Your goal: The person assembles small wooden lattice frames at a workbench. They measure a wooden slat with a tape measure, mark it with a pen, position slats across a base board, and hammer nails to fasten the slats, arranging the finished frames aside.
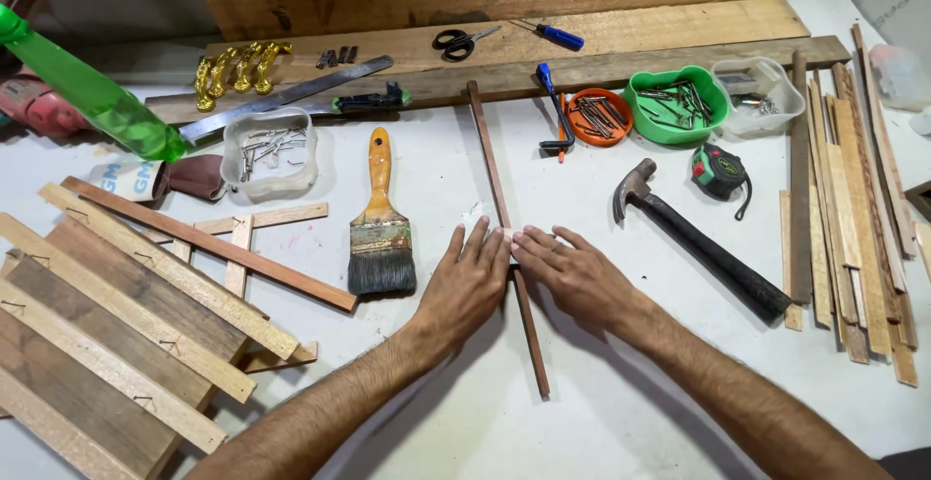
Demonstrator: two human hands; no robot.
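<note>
Hands meet at the middle of the white table (601,422): left hand (465,286) and right hand (572,272) lie flat, fingers spread narrow, pressing a thin dark wood strip (531,344) running from 6 to 12 o'clock. Paintbrush (380,223) lies at 10 o'clock, hammer (698,242) at 2 o'clock, green bowl (676,104) of nails beyond.

Two bare forearms — hairy, sleeveless, no rings, watch or gloves

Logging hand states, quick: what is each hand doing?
Left hand: open, flat on the thin wooden strip.
Right hand: open, fingers pressing the same strip.
</note>
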